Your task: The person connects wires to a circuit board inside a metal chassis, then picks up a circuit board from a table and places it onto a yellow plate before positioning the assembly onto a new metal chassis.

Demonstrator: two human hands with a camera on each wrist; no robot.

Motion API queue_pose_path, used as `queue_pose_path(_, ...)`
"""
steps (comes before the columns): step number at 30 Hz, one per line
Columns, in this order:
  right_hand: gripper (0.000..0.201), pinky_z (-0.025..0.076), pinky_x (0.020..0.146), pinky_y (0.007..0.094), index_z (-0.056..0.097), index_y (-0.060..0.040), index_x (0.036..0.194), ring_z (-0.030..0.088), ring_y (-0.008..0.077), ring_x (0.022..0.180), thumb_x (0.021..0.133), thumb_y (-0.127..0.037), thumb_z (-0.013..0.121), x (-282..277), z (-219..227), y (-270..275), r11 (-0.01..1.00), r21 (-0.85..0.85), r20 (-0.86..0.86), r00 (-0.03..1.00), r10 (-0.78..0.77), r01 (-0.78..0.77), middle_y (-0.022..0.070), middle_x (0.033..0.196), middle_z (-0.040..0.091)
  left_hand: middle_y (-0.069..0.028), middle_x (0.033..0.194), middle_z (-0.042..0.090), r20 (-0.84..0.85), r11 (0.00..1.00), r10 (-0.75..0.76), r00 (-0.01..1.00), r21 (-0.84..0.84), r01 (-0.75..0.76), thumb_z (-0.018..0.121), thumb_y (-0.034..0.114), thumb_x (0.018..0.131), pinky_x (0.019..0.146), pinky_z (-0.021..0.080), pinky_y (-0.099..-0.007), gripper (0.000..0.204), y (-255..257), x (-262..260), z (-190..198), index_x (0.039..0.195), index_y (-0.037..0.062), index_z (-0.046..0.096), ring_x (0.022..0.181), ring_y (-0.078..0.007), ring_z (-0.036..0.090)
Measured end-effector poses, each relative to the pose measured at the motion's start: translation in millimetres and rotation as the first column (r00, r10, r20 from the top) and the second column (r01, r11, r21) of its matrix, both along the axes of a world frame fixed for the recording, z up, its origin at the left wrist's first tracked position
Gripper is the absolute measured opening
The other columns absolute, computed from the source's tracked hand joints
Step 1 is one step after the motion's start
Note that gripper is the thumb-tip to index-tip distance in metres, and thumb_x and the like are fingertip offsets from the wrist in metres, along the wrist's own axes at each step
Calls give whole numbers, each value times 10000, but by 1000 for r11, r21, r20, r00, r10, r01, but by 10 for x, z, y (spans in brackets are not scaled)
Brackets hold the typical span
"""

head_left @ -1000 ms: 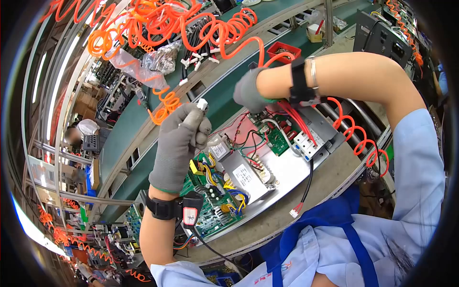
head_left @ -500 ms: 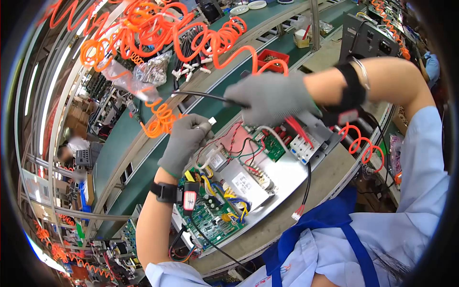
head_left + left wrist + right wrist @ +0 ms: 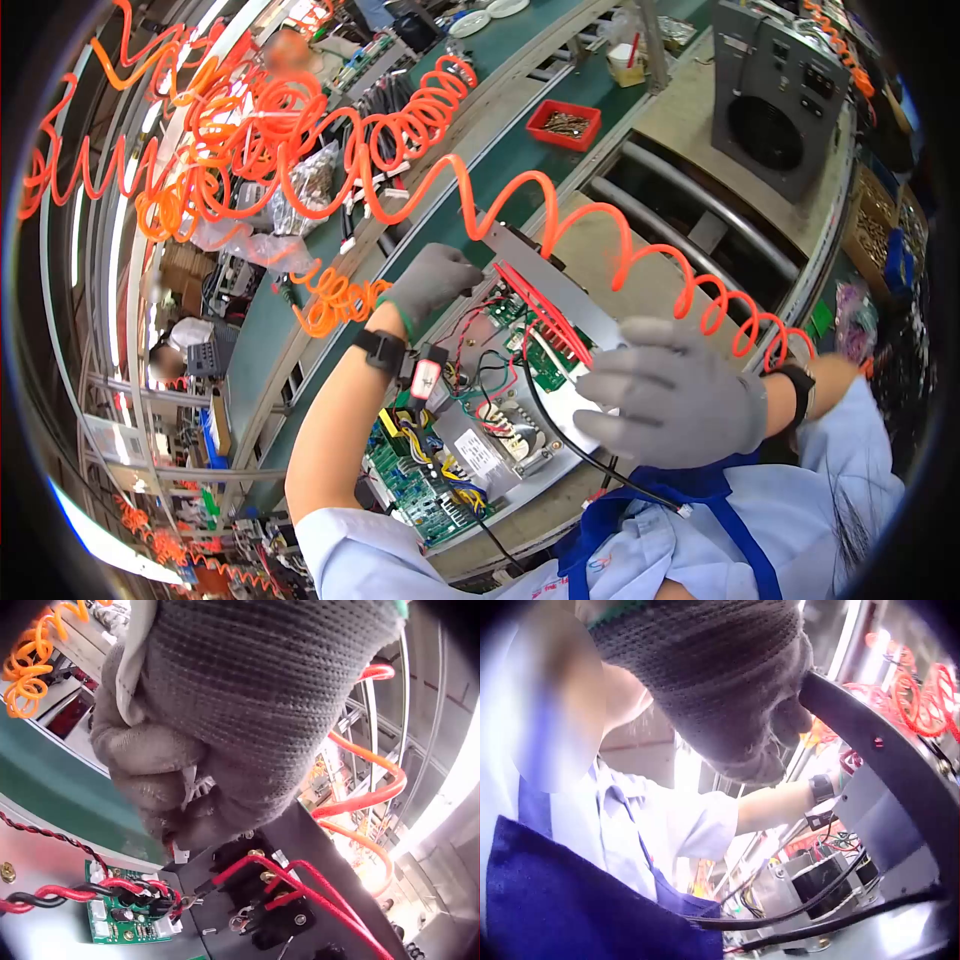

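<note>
My gloved left hand [image 3: 435,282] is at the far end of the grey metal panel [image 3: 550,275]. Its fingers are curled, and a small white connector [image 3: 181,856] shows at the fingertips in the left wrist view. My gloved right hand [image 3: 680,400] is over the near right end of the panel, fingers spread and fairly straight. In the right wrist view its fingertips are close by the panel's curved edge [image 3: 885,742]. A black cable [image 3: 560,432] runs across the metal chassis [image 3: 530,490] below the right hand. Red wires [image 3: 545,315] lie along the panel.
A coiled orange air hose [image 3: 625,235] hangs across, just beyond the panel. The chassis carries green circuit boards [image 3: 400,480]. A red tray of screws [image 3: 565,125] sits on the green conveyor [image 3: 505,145]. A dark speaker-like box [image 3: 770,110] stands at back right.
My right hand held a black cable at the far side, then came back toward me and spread its fingers. The cable now crosses the chassis. My left hand moved to the panel's far end.
</note>
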State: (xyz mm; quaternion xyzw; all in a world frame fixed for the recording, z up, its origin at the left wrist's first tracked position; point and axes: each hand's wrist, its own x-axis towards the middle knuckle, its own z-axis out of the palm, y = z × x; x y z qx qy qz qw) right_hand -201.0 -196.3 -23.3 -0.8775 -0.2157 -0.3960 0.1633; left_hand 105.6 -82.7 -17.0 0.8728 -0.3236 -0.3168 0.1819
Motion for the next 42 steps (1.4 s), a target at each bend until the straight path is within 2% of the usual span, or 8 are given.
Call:
queue_pose_path(6,234,508,738,350,616,-116,905,590,197,831,678,-91,668,195,-365,-113,947,320,86,994,-63,32,21,934,617,-94,604,608,-114,996,46,992,77,-37,691,259,733,539,413,-337,297,-114,145,-280,645,-22,654,554,-174,541)
queue_pose_path(21,231,482,638,332,580,-135,899,596,185,763,721,-95,722,274,-560,-139,879,461,168,985,48,-122,11,858,603,-24,524,492,-160,970,108,981,233,-69,710,252,759,375,266,-271,273,-165,34,-50,640,25,615,404,-95,383)
queue_pose_path(24,228,485,648,336,580,-141,910,595,182,778,733,-102,718,264,-550,-158,883,454,145,988,61,-121,4,861,596,-27,557,504,-143,960,70,987,278,-28,717,274,761,414,339,-299,313,-157,65,-110,657,-4,620,451,-113,421)
queue_pose_path(26,218,486,649,337,581,-143,908,594,182,779,741,-105,715,256,-551,-164,883,454,138,989,62,-118,3,858,595,-61,598,545,4,944,-227,974,248,219,721,269,783,502,421,-327,287,-103,116,-288,739,-8,660,524,-164,501)
queue_pose_path(27,208,488,650,337,582,-144,906,593,181,780,749,-107,713,248,-551,-165,884,452,131,989,65,-117,2,855,593,-61,598,545,1,943,-229,974,249,221,721,269,783,502,421,-327,287,-119,60,-260,739,-8,660,524,-164,501)
queue_pose_path(29,201,488,654,336,583,-144,905,594,180,780,755,-111,712,243,-539,-186,887,446,125,990,73,-121,2,856,595,-101,668,591,-25,946,135,990,300,-122,702,240,813,607,480,-340,196,-187,-76,-148,853,48,699,623,-210,575)
queue_pose_path(32,193,489,661,334,584,-144,904,594,179,780,763,-116,712,245,-549,-174,886,446,128,989,76,-125,4,858,599,-123,707,613,-49,962,-110,993,244,118,663,182,838,634,505,-335,114,-84,160,-473,876,84,708,655,-244,600)
queue_pose_path(42,177,474,648,327,594,-134,904,590,195,769,757,-89,680,278,-634,-163,871,468,200,978,65,-153,19,874,602,-171,761,652,-35,975,-17,999,219,24,684,247,789,679,498,-373,298,-193,164,-442,873,-38,678,715,-277,639)
